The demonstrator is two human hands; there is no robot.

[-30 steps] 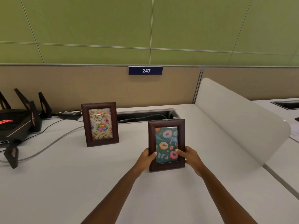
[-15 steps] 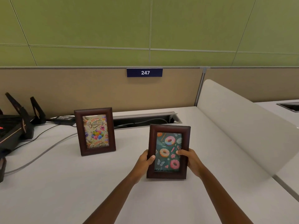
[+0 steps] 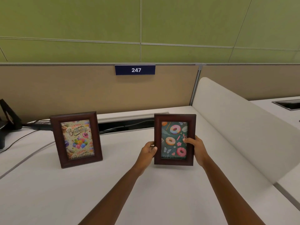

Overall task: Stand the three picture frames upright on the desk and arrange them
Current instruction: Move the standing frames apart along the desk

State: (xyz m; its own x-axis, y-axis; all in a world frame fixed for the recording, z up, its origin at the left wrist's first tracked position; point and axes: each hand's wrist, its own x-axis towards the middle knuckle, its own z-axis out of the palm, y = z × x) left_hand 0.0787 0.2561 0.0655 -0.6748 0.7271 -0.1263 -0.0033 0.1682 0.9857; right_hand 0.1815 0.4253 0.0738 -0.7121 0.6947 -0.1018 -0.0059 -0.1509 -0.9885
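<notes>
Two dark wooden picture frames are in view on the white desk (image 3: 48, 192). The birthday frame (image 3: 76, 139), showing balloons and "Happy Birthday", stands upright at the left, leaning slightly back. The donut frame (image 3: 174, 139), with donuts on a dark green ground, is upright at centre right with its bottom edge at the desk surface. My left hand (image 3: 146, 151) grips its left edge and my right hand (image 3: 195, 147) grips its right edge, thumb on the glass. A third frame is not in view.
A curved white divider panel (image 3: 243, 127) rises just right of the donut frame. An open cable trough (image 3: 126, 125) runs behind the frames. Black router antennas (image 3: 8, 116) and cables (image 3: 24, 155) occupy the far left. A beige partition carries a "247" label (image 3: 135, 70).
The donut frame, held in both hands, has shifted right and slightly away from the birthday frame, closer to the divider. The view has moved nearer and rightwards, so the router has mostly left the picture.
</notes>
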